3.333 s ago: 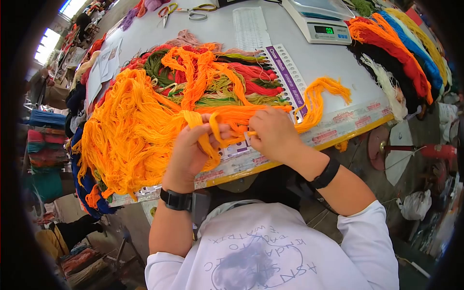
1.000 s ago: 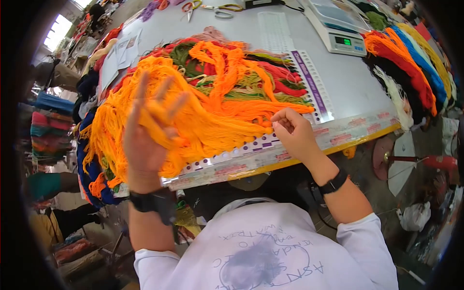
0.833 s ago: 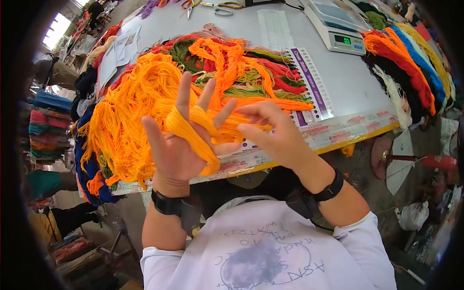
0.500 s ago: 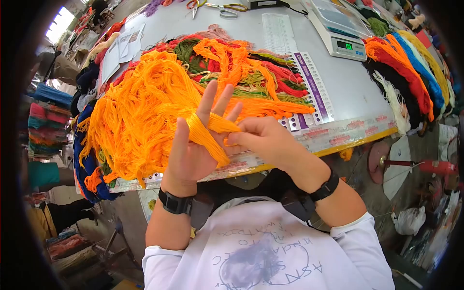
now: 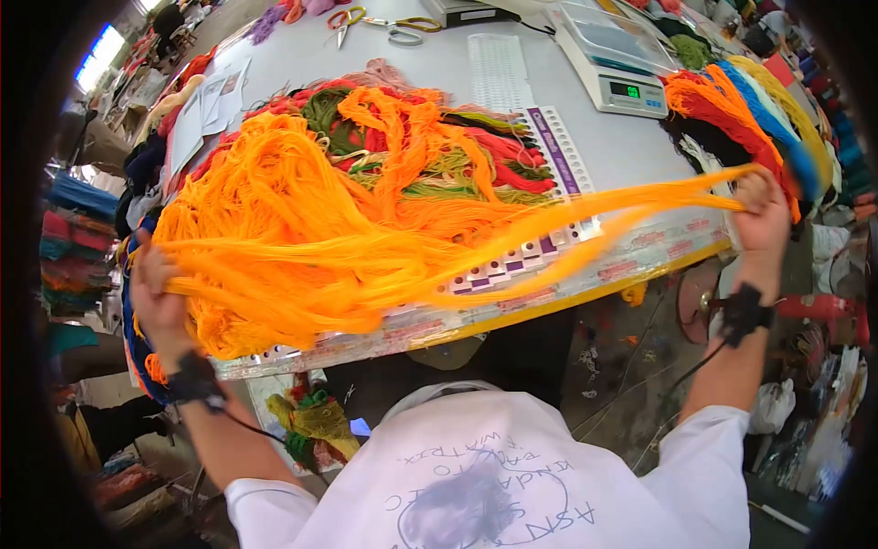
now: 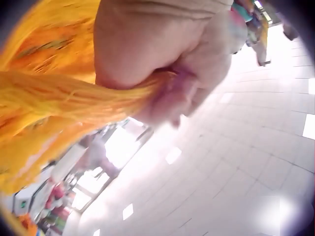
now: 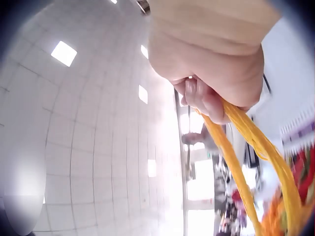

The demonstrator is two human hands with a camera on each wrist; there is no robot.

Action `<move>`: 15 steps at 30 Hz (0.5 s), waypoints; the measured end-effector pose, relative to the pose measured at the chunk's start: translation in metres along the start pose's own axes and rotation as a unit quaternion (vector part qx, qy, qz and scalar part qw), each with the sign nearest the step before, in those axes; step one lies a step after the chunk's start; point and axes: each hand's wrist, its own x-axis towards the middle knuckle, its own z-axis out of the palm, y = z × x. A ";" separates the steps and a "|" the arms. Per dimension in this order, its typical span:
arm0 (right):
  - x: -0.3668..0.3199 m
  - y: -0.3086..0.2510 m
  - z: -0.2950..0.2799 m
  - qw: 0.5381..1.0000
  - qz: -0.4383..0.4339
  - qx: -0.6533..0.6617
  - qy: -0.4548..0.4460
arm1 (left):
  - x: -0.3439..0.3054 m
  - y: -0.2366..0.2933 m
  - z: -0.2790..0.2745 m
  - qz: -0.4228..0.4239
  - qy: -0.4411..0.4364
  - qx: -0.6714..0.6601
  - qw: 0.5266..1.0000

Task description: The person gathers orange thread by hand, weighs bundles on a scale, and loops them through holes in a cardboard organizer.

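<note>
A skein of yellow-orange embroidery thread (image 5: 585, 212) stretches across the front of the table between my two hands. My left hand (image 5: 161, 291), at the far left, grips one end; in the left wrist view the strands of the skein (image 6: 74, 96) run into the curled fingers. Out at the right, my right hand (image 5: 761, 212) holds the other end, and two strands of the skein (image 7: 268, 147) leave its fist in the right wrist view. The middle sags and blurs over a big heap of the same yellow-orange thread (image 5: 256, 192).
Red, green and orange skeins (image 5: 512, 165) lie behind the heap, beside a purple-striped card with punched holes (image 5: 558, 151). Farther back are a digital scale (image 5: 626, 90), scissors (image 5: 402, 27) and papers (image 5: 206, 110). More skeins (image 5: 722, 96) hang over the right edge.
Both hands were close together at the table's front, with thread looped round the spread left hand. Now they are far apart, left and right, with the skein drawn out between them.
</note>
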 end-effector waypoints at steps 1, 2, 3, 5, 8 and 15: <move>-0.003 -0.052 -0.023 1.000 -0.015 0.004 0.012 | 0.000 0.055 -0.010 0.058 0.027 0.024 0.998; -0.008 -0.108 -0.047 0.999 -0.019 0.019 0.036 | 0.000 0.121 -0.023 0.148 0.068 0.063 0.985; -0.016 -0.155 -0.060 0.993 -0.083 -0.007 0.081 | 0.002 0.179 -0.032 0.240 0.115 0.100 0.959; -0.032 -0.208 -0.061 0.960 -0.187 -0.174 0.111 | 0.008 0.226 -0.022 0.349 0.164 0.224 0.895; -0.034 -0.174 -0.009 0.932 -0.199 -0.272 0.131 | 0.042 0.207 -0.010 0.205 -0.002 0.176 0.963; -0.009 -0.080 0.040 0.964 -0.100 -0.245 0.024 | 0.068 -0.171 0.045 -0.036 0.047 0.250 0.966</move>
